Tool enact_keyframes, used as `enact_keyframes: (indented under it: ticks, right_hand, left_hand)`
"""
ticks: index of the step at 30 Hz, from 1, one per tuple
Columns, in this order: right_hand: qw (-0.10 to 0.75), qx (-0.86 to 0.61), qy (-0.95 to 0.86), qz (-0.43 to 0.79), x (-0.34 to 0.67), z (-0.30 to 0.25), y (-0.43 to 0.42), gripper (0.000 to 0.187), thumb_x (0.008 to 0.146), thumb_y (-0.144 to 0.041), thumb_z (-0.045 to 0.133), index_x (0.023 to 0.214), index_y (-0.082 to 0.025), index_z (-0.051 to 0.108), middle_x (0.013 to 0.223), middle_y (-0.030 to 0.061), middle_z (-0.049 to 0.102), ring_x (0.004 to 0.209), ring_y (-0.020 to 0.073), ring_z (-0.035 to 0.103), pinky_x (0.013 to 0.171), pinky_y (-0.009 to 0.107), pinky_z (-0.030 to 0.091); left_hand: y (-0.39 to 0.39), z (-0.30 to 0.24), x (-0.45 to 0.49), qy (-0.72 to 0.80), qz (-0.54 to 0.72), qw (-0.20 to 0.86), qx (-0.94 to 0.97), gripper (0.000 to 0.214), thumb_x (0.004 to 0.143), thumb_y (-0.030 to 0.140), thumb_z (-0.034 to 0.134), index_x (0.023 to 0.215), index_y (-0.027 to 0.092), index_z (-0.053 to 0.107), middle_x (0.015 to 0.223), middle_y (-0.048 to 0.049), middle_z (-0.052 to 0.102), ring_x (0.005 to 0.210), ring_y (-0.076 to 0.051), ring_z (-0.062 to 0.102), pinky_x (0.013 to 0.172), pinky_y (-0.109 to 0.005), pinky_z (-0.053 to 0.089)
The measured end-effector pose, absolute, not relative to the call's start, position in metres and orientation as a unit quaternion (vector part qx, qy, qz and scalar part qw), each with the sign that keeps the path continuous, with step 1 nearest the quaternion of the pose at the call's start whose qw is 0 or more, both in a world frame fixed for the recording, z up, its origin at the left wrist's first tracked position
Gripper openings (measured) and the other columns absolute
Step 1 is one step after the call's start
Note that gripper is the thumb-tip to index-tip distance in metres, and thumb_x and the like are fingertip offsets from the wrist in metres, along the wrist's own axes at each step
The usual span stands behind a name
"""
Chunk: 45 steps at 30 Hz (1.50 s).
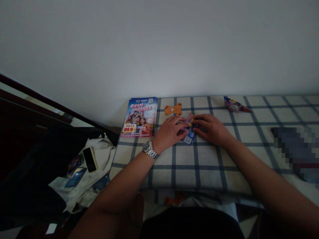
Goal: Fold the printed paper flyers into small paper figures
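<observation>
A partly folded, printed paper flyer (189, 136) lies on the checked tablecloth between my two hands, a QR code showing on its lower part. My left hand (171, 130), a metal watch on its wrist, has its fingers bent and pressed on the flyer's left side. From the right, my right hand (211, 128) grips the upper right edge with curled fingers. The fingers hide much of the fold. A stack of similar flat flyers (140, 114) sits to the left of my left hand.
A folded paper piece (235, 105) rests at the back right near the wall. The checked tablecloth (171, 172) carries a bear picture (173, 109). A blurred-out dark object (297, 151) is at the right. Left, below table height, a phone (90, 159) lies on white bags.
</observation>
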State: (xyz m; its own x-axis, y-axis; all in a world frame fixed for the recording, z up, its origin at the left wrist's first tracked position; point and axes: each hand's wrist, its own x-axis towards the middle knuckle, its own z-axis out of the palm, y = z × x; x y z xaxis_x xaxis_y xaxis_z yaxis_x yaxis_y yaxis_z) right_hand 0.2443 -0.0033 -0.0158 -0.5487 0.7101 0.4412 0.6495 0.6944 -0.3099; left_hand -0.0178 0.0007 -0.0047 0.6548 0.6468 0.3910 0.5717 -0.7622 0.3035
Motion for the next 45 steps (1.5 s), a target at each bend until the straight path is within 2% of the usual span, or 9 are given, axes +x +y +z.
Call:
enact_keyframes:
  ticks: [4, 10, 15, 19, 22, 29, 36, 41, 45]
  right_hand:
    - [0.272, -0.401, -0.874, 0.042, 0.2453, -0.0139, -0.0052, 0.028, 0.099, -0.037, 0.067, 0.123, -0.023, 0.073, 0.122, 0.0132, 0.072, 0.114, 0.0317, 0.068, 0.101, 0.052, 0.057]
    - [0.261, -0.404, -0.876, 0.032, 0.2466, -0.0105, -0.0077, 0.027, 0.101, -0.039, 0.066, 0.120, -0.022, 0.074, 0.118, 0.0134, 0.071, 0.108, 0.0308, 0.068, 0.097, 0.051, 0.058]
    - [0.256, -0.398, -0.881, 0.029, 0.2477, -0.0106, -0.0076, 0.027, 0.100, -0.035, 0.067, 0.121, -0.020, 0.074, 0.123, 0.0157, 0.070, 0.112, 0.0323, 0.067, 0.099, 0.052, 0.057]
    - [0.256, -0.384, -0.886, 0.052, 0.2479, -0.0088, -0.0073, 0.027, 0.099, -0.037, 0.069, 0.121, -0.022, 0.073, 0.129, 0.0147, 0.070, 0.119, 0.0324, 0.068, 0.103, 0.052, 0.057]
    - [0.257, -0.377, -0.887, 0.073, 0.2470, -0.0076, -0.0076, 0.026, 0.100, -0.036, 0.068, 0.123, -0.025, 0.072, 0.131, 0.0126, 0.072, 0.121, 0.0313, 0.069, 0.103, 0.052, 0.057]
    - [0.259, -0.376, -0.886, 0.080, 0.2475, -0.0092, -0.0079, 0.028, 0.100, -0.037, 0.067, 0.124, -0.024, 0.072, 0.132, 0.0129, 0.072, 0.120, 0.0312, 0.070, 0.102, 0.052, 0.059]
    - [0.245, -0.380, -0.889, 0.067, 0.2478, -0.0085, -0.0088, 0.031, 0.098, -0.036, 0.070, 0.126, -0.025, 0.072, 0.132, 0.0130, 0.071, 0.120, 0.0324, 0.069, 0.102, 0.053, 0.059]
    - [0.244, -0.379, -0.890, 0.067, 0.2468, -0.0065, -0.0109, 0.030, 0.099, -0.037, 0.068, 0.126, -0.024, 0.073, 0.130, 0.0143, 0.071, 0.118, 0.0328, 0.069, 0.101, 0.053, 0.058]
    - [0.239, -0.374, -0.893, 0.080, 0.2488, -0.0060, -0.0116, 0.037, 0.095, -0.038, 0.073, 0.129, -0.025, 0.072, 0.133, 0.0145, 0.070, 0.120, 0.0345, 0.068, 0.102, 0.055, 0.058]
  left_hand:
    - [0.0028, -0.0056, -0.0211, 0.357, 0.254, 0.052, 0.897, 0.029, 0.099, 0.020, 0.067, 0.127, 0.025, 0.071, 0.139, -0.0073, 0.061, 0.128, -0.026, 0.059, 0.114, -0.050, 0.051]
    - [0.0068, -0.0064, -0.0230, 0.357, 0.249, 0.076, 0.897, 0.030, 0.104, 0.016, 0.059, 0.131, 0.024, 0.067, 0.129, -0.0057, 0.067, 0.120, -0.023, 0.063, 0.107, -0.045, 0.055]
    - [0.0076, -0.0058, -0.0234, 0.343, 0.255, 0.101, 0.898, 0.026, 0.106, 0.027, 0.060, 0.130, 0.021, 0.067, 0.133, -0.0068, 0.067, 0.125, -0.023, 0.063, 0.113, -0.046, 0.052]
    - [0.0073, -0.0053, -0.0256, 0.322, 0.244, 0.119, 0.907, 0.045, 0.097, 0.038, 0.074, 0.138, 0.023, 0.064, 0.141, -0.0083, 0.064, 0.130, -0.026, 0.061, 0.115, -0.049, 0.050]
    - [0.0077, -0.0057, -0.0270, 0.320, 0.240, 0.125, 0.908, 0.051, 0.094, 0.040, 0.077, 0.140, 0.023, 0.063, 0.143, -0.0078, 0.063, 0.131, -0.026, 0.060, 0.116, -0.048, 0.050]
    - [0.0075, -0.0041, -0.0264, 0.319, 0.237, 0.114, 0.911, 0.043, 0.097, 0.036, 0.073, 0.138, 0.023, 0.065, 0.141, -0.0075, 0.064, 0.128, -0.026, 0.062, 0.113, -0.048, 0.052]
    - [0.0058, -0.0010, -0.0265, 0.318, 0.230, 0.119, 0.912, 0.047, 0.093, 0.039, 0.078, 0.137, 0.024, 0.065, 0.141, -0.0066, 0.064, 0.127, -0.026, 0.062, 0.111, -0.046, 0.054]
    - [0.0043, -0.0026, -0.0248, 0.321, 0.234, 0.113, 0.911, 0.042, 0.098, 0.037, 0.070, 0.138, 0.024, 0.065, 0.140, -0.0067, 0.064, 0.128, -0.025, 0.062, 0.111, -0.045, 0.055]
    - [0.0033, -0.0039, -0.0229, 0.334, 0.251, 0.110, 0.902, 0.034, 0.103, 0.034, 0.062, 0.134, 0.021, 0.068, 0.138, -0.0072, 0.067, 0.125, -0.023, 0.064, 0.108, -0.043, 0.058]
